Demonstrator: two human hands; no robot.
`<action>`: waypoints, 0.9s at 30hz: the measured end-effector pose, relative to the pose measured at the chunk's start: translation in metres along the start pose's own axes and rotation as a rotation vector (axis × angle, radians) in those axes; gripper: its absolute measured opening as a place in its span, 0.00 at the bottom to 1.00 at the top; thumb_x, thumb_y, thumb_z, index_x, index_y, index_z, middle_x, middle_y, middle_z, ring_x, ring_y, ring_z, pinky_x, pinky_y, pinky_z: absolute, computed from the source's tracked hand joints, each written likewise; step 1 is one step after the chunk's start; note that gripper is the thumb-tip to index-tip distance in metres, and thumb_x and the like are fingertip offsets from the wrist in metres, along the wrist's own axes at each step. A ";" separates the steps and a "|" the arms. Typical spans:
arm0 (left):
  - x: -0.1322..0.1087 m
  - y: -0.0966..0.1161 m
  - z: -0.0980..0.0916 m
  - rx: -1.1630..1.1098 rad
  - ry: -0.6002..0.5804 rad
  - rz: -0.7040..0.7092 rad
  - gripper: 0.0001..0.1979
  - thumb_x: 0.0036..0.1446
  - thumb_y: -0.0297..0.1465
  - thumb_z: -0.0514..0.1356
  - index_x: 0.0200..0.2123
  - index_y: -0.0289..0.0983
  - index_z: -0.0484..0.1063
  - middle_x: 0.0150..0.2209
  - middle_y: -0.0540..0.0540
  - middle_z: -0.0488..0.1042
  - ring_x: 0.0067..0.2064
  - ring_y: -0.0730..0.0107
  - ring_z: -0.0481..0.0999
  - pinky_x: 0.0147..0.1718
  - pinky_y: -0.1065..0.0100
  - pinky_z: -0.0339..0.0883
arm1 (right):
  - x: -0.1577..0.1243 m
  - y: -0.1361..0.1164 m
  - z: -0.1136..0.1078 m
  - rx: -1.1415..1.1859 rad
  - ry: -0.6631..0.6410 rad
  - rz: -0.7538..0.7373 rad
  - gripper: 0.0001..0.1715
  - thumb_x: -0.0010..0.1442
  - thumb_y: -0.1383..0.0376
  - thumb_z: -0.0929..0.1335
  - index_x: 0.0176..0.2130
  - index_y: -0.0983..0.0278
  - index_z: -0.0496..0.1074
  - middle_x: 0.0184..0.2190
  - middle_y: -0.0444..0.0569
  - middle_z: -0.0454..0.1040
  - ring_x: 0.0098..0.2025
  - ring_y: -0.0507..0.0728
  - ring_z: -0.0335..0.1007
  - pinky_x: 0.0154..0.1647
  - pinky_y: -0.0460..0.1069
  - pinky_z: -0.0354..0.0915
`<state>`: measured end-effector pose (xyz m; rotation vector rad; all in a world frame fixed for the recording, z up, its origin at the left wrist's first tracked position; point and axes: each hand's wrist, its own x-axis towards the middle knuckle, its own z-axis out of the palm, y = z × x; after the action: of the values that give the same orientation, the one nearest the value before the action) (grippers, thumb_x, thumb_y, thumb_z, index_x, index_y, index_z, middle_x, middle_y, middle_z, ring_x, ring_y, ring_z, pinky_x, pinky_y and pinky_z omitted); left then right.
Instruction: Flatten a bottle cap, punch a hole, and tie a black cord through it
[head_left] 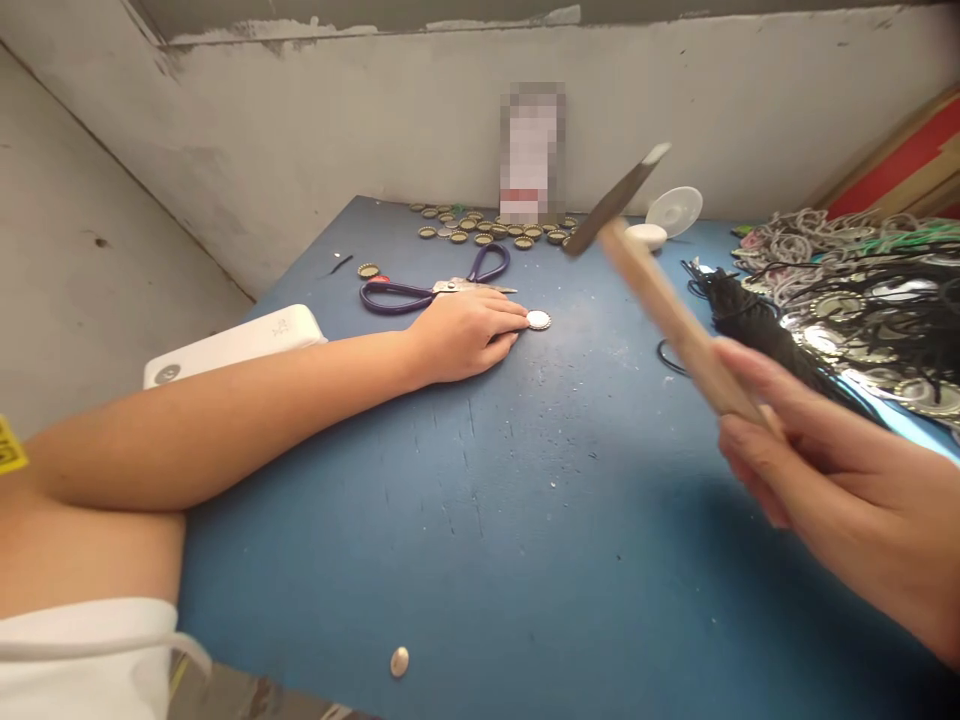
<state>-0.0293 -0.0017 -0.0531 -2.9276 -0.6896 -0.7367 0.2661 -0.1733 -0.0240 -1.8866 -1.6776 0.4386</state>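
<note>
My left hand (476,335) rests low on the blue table (450,480), fingers together. Its fingertips grip the near side of a bottle cap (538,320), which lies with a white face up. My right hand (817,450) is closed round the wooden handle of a hammer (667,300). The hammer is raised above the table, its dark head up and to the right of the cap. Just behind my left hand lie scissors (439,287) with dark blue handles, partly covered by the fingers.
Several bottle caps (459,237) lie along the back edge by a blurred upright packet (529,150). A white power bank (240,340) sits at left. Black cords (772,325) and other cords pile at right. A small oval piece (400,661) lies near the front edge.
</note>
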 end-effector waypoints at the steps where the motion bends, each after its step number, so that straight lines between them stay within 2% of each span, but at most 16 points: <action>1: 0.000 0.001 0.000 0.001 -0.002 -0.004 0.16 0.66 0.27 0.55 0.49 0.37 0.81 0.50 0.43 0.83 0.54 0.60 0.81 0.59 0.57 0.74 | 0.002 0.002 0.002 -0.030 -0.061 -0.012 0.36 0.58 0.48 0.66 0.64 0.48 0.72 0.42 0.46 0.85 0.44 0.65 0.84 0.45 0.61 0.81; 2: 0.000 0.001 -0.001 0.006 -0.007 -0.011 0.16 0.66 0.27 0.55 0.49 0.37 0.81 0.50 0.43 0.83 0.54 0.59 0.81 0.59 0.57 0.74 | 0.005 0.003 0.003 -0.055 -0.129 -0.018 0.37 0.57 0.46 0.65 0.63 0.48 0.74 0.50 0.46 0.84 0.52 0.67 0.82 0.51 0.63 0.79; 4: 0.001 0.003 -0.002 0.021 -0.022 -0.034 0.16 0.66 0.27 0.55 0.49 0.37 0.81 0.51 0.44 0.83 0.55 0.60 0.81 0.59 0.58 0.74 | 0.010 0.005 0.005 -0.078 -0.182 -0.006 0.39 0.56 0.45 0.63 0.64 0.48 0.73 0.59 0.43 0.79 0.60 0.68 0.76 0.57 0.65 0.75; 7: 0.001 0.004 -0.003 0.022 -0.037 -0.052 0.16 0.66 0.27 0.55 0.51 0.37 0.80 0.53 0.42 0.81 0.56 0.59 0.80 0.59 0.58 0.74 | 0.013 0.003 0.004 -0.074 -0.185 0.008 0.41 0.55 0.44 0.62 0.65 0.49 0.72 0.59 0.44 0.78 0.61 0.68 0.76 0.57 0.65 0.75; 9: 0.001 0.003 -0.003 0.011 -0.041 -0.045 0.16 0.66 0.28 0.56 0.51 0.37 0.80 0.54 0.42 0.81 0.56 0.58 0.80 0.60 0.57 0.73 | 0.011 -0.002 0.002 -0.073 -0.194 0.020 0.42 0.55 0.44 0.62 0.64 0.52 0.73 0.52 0.48 0.83 0.52 0.69 0.82 0.52 0.65 0.77; 11: 0.001 0.002 -0.003 0.003 -0.039 -0.039 0.16 0.66 0.29 0.56 0.51 0.38 0.80 0.52 0.43 0.82 0.56 0.59 0.80 0.60 0.57 0.73 | 0.007 -0.007 0.001 -0.065 -0.188 0.036 0.42 0.56 0.44 0.62 0.64 0.54 0.74 0.35 0.49 0.85 0.34 0.66 0.83 0.38 0.63 0.80; 13: 0.000 0.001 -0.003 0.001 -0.031 -0.038 0.16 0.66 0.29 0.56 0.51 0.38 0.81 0.52 0.43 0.82 0.56 0.59 0.80 0.60 0.57 0.73 | 0.002 -0.011 -0.001 -0.043 -0.113 0.037 0.43 0.56 0.44 0.63 0.65 0.56 0.73 0.22 0.45 0.78 0.19 0.62 0.73 0.24 0.59 0.76; 14: 0.000 0.001 -0.002 0.000 -0.026 -0.036 0.16 0.66 0.29 0.56 0.52 0.38 0.81 0.52 0.44 0.82 0.56 0.59 0.80 0.60 0.57 0.73 | 0.001 -0.011 -0.001 -0.026 -0.042 0.033 0.43 0.57 0.45 0.63 0.66 0.56 0.71 0.21 0.43 0.76 0.17 0.60 0.69 0.21 0.58 0.74; 15: 0.000 0.001 -0.002 -0.001 -0.022 -0.033 0.16 0.66 0.28 0.55 0.52 0.39 0.81 0.52 0.44 0.82 0.56 0.59 0.80 0.60 0.57 0.74 | -0.001 -0.011 -0.002 -0.008 0.014 0.027 0.42 0.58 0.47 0.64 0.67 0.56 0.69 0.23 0.44 0.78 0.17 0.59 0.70 0.22 0.58 0.74; 16: 0.000 0.000 -0.002 -0.002 -0.019 -0.028 0.17 0.66 0.28 0.55 0.52 0.39 0.81 0.52 0.44 0.82 0.56 0.59 0.80 0.60 0.56 0.73 | -0.001 -0.010 -0.002 0.001 0.037 0.014 0.41 0.58 0.48 0.64 0.67 0.55 0.69 0.29 0.45 0.82 0.21 0.60 0.74 0.25 0.58 0.77; 18: 0.000 0.000 -0.001 -0.002 -0.017 -0.023 0.17 0.66 0.28 0.55 0.51 0.38 0.81 0.52 0.44 0.83 0.56 0.58 0.80 0.60 0.56 0.74 | 0.001 -0.006 0.000 -0.015 -0.031 -0.023 0.39 0.58 0.48 0.65 0.65 0.53 0.72 0.46 0.48 0.85 0.38 0.64 0.84 0.40 0.60 0.81; 20: 0.000 -0.001 -0.001 0.001 -0.019 -0.021 0.16 0.66 0.28 0.55 0.50 0.38 0.81 0.52 0.44 0.83 0.56 0.58 0.80 0.60 0.55 0.73 | 0.004 -0.003 0.001 -0.060 -0.169 -0.061 0.38 0.57 0.47 0.64 0.64 0.51 0.74 0.58 0.44 0.79 0.56 0.67 0.79 0.54 0.62 0.77; 22: 0.000 -0.001 -0.001 0.008 -0.029 -0.023 0.16 0.66 0.28 0.55 0.50 0.38 0.81 0.52 0.43 0.82 0.56 0.58 0.80 0.60 0.55 0.73 | 0.008 -0.002 0.003 -0.080 -0.229 -0.066 0.39 0.58 0.45 0.62 0.65 0.51 0.72 0.63 0.42 0.75 0.64 0.66 0.72 0.61 0.63 0.72; 25: -0.001 0.000 -0.003 0.023 -0.036 -0.038 0.16 0.66 0.28 0.55 0.52 0.37 0.80 0.55 0.41 0.81 0.57 0.57 0.80 0.60 0.56 0.74 | 0.010 -0.006 0.002 -0.068 -0.232 -0.006 0.42 0.57 0.44 0.61 0.66 0.53 0.71 0.62 0.45 0.76 0.63 0.67 0.74 0.63 0.64 0.70; 27: 0.000 0.001 -0.005 0.032 -0.043 -0.035 0.18 0.66 0.29 0.56 0.56 0.36 0.78 0.57 0.40 0.79 0.59 0.57 0.78 0.60 0.56 0.73 | 0.009 -0.008 0.000 -0.063 -0.235 0.048 0.43 0.56 0.43 0.62 0.65 0.53 0.72 0.51 0.49 0.84 0.50 0.68 0.82 0.54 0.65 0.76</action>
<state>-0.0310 -0.0038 -0.0488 -2.9181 -0.7508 -0.6607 0.2611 -0.1640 -0.0180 -1.9876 -1.8170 0.6555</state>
